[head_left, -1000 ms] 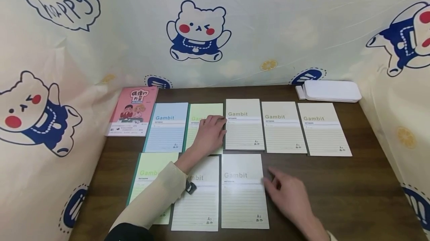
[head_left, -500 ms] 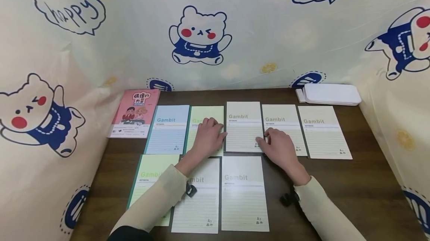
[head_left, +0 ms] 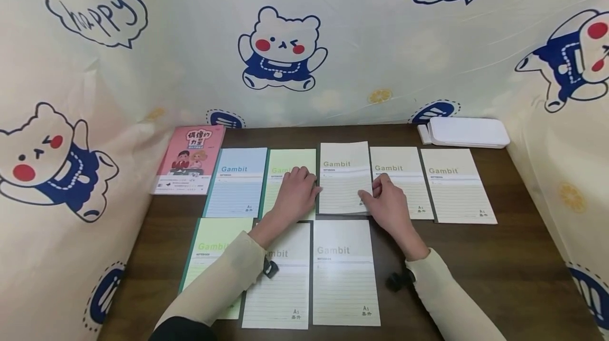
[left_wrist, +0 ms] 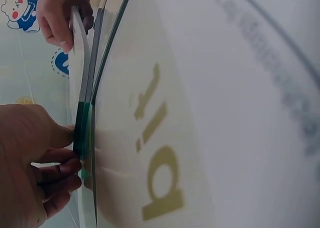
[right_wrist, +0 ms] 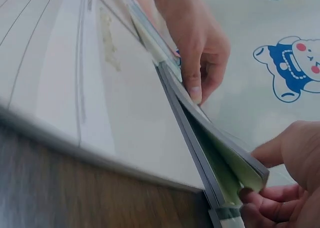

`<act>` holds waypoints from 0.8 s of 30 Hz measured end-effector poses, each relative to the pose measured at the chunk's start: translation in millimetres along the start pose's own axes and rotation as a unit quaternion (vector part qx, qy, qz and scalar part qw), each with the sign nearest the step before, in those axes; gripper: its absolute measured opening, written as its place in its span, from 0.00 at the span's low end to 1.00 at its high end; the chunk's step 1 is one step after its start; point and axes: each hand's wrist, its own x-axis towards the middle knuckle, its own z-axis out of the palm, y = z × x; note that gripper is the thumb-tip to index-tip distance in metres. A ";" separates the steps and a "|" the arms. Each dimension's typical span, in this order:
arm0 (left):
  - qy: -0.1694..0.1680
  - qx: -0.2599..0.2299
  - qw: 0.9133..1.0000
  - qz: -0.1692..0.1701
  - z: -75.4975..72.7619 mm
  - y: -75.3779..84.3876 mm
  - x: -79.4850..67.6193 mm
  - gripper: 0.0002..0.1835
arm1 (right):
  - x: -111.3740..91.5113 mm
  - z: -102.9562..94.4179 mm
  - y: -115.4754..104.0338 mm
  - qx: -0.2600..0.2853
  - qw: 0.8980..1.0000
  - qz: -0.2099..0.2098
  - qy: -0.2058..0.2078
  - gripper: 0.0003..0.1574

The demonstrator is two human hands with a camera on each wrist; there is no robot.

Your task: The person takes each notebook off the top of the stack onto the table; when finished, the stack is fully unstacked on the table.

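Several lined "Gambit" notebooks lie in two rows. My right hand [head_left: 389,204] pinches the near right edge of a white notebook [head_left: 344,180] in the back row, thumb on its cover. In the right wrist view, that notebook's corner bends up between the thumb and fingers, parted from the layers beneath. My left hand [head_left: 296,193] rests on the light-green notebook [head_left: 278,158] beside it, with its thumb at the white notebook's left edge. A blue notebook [head_left: 238,185] lies farther left.
A pink book [head_left: 190,158] stands at the back left, a white case [head_left: 468,132] at the back right. White notebooks [head_left: 397,161] continue right of my right hand. In front lie a green notebook [head_left: 209,238] and two white notebooks [head_left: 344,293]. A patterned curtain [head_left: 371,29] surrounds the table.
My right hand has moved from the front row up to the back-row white notebook and has taken hold of its edge, bending it up slightly. The left hand has stayed put.
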 end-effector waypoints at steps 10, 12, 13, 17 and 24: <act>-0.013 0.005 1.000 0.010 0.1 0.4 2.4 0.13 | -5.3 -10.7 7.3 0.003 1.000 0.030 0.005 0.28; -0.013 0.008 1.000 0.012 -1.0 0.8 2.4 0.12 | -10.6 -16.1 11.2 -0.005 1.000 0.028 0.003 0.31; -0.013 0.010 1.000 0.012 -1.5 1.0 2.4 0.12 | -14.1 -19.4 13.2 -0.008 1.000 0.023 0.002 0.32; -0.010 0.015 1.000 0.013 -3.4 1.6 2.4 0.11 | -31.4 -30.8 24.8 -0.044 0.999 -0.009 0.021 0.31; -0.007 0.019 1.000 0.014 -4.8 3.2 1.4 0.11 | -72.7 -50.2 36.8 -0.114 0.989 -0.062 0.075 0.28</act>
